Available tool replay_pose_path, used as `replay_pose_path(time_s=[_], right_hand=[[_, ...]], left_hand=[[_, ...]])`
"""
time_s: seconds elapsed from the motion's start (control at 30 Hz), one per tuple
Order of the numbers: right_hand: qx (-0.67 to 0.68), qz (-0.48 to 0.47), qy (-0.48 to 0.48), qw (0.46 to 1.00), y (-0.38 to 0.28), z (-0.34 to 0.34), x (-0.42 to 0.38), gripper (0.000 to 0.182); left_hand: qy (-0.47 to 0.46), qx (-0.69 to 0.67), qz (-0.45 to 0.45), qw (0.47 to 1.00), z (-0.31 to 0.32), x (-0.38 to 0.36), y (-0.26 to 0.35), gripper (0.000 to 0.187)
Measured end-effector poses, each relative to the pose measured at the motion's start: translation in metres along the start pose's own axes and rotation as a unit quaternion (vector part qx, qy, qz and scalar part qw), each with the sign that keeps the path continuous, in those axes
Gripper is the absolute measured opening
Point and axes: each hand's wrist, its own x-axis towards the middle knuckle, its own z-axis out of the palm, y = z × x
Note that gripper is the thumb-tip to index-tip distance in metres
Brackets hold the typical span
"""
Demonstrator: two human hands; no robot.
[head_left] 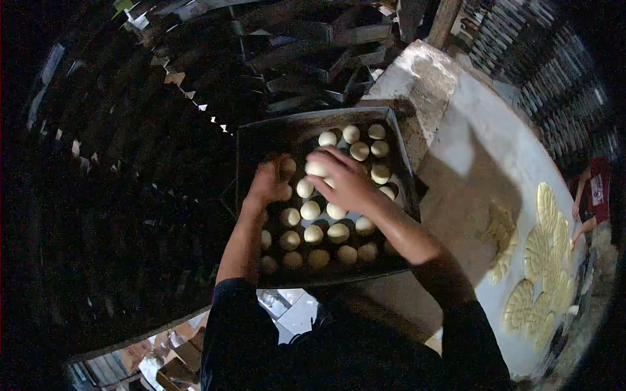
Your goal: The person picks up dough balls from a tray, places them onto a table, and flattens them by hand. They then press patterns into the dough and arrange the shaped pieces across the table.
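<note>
Rows of round, pale dough balls [310, 210] sit in a dark rectangular baking tray [403, 150] in front of me. Over the middle of the tray, my right hand [345, 179] is closed around a dough ball [317, 169], slightly blurred. At the tray's left side is my left hand [265, 182], its fingers curled against another dough ball [287, 167]. Shadow and blur partly hide those fingers. One more dough ball [285, 192] lies close to the left thumb. The dough balls nearest me are in shadow.
To the right stretches a pale worktop [473, 117] bearing flattened, ridged dough pieces [548, 260]. Beyond its far edge a person in a dark red top [600, 189] reaches toward that dough. Dark stacked racks [130, 195] rise on the left.
</note>
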Motion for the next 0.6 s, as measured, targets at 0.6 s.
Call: replay_pose_path(time_s=[0.6], right_hand=[[-0.335, 0.426, 0.432, 0.720, 0.063, -0.137, -0.563, 0.011]], left_hand=[[-0.410, -0.091, 0.335, 0.843, 0.295, 0.036, 0.406, 0.046]])
